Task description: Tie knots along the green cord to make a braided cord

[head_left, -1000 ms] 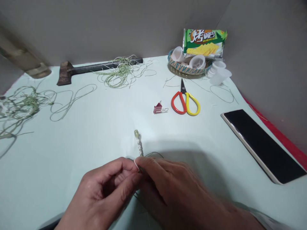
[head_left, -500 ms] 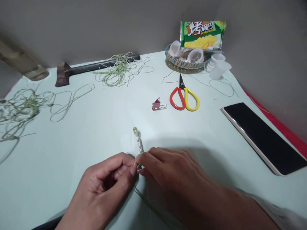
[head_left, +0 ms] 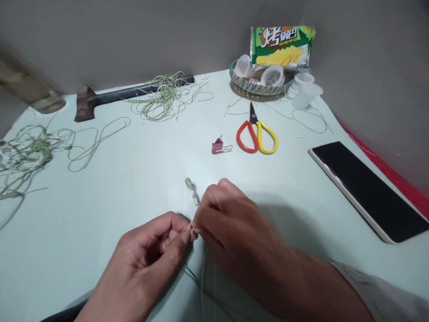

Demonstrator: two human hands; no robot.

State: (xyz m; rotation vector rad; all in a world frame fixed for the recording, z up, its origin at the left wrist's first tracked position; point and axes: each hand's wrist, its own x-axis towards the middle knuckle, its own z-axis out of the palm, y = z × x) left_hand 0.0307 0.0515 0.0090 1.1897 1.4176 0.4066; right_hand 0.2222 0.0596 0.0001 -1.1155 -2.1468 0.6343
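Note:
A slim braided cord (head_left: 191, 190), green and white with a small loop at its far end, lies on the pale table and runs down to my fingers. My left hand (head_left: 150, 259) pinches its near end between thumb and forefinger. My right hand (head_left: 231, 223) is closed just to the right, its fingertips pressed together on a white thread (head_left: 190, 224) beside the braid. Loose green strands (head_left: 192, 275) and thin white threads trail toward me below the hands. My right fingers hide part of the braid.
Beyond the hands lie a pink binder clip (head_left: 217, 146) and red-and-yellow scissors (head_left: 256, 134). A phone (head_left: 368, 190) is at right. Tangled green cord (head_left: 36, 147) is at left; a hammer-like tool (head_left: 117, 95) lies behind. A basket (head_left: 258, 87) holds cups and a snack packet (head_left: 283, 47).
My right hand has lifted and curled its fingers more tightly, drawing the white thread up. White threads now show below it. My left hand stays in nearly the same place.

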